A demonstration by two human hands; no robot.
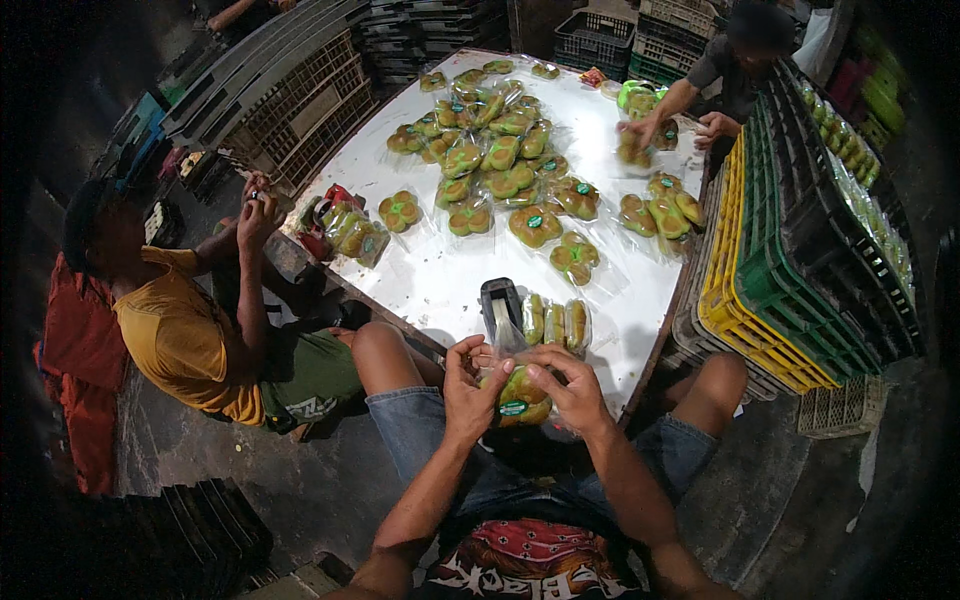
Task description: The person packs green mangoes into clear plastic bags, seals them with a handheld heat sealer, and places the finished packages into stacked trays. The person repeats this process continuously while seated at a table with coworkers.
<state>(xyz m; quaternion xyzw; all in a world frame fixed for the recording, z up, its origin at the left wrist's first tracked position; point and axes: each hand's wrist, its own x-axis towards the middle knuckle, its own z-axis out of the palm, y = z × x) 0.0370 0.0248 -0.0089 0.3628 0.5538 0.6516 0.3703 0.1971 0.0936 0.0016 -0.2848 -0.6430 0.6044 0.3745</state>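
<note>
The left hand [468,392] and right hand [576,388] grip a bagged bun [522,398] between them, near the black dispenser [499,308] on the desk [430,288].

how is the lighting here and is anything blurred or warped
In the head view, the white tabletop glares almost washed-out while the picture's rim falls to black; in the head view, the co-worker's hand at upper right looks smeared, but the held bagged bun is fairly clear; in the head view, the black crate at right seems bowed.
</note>
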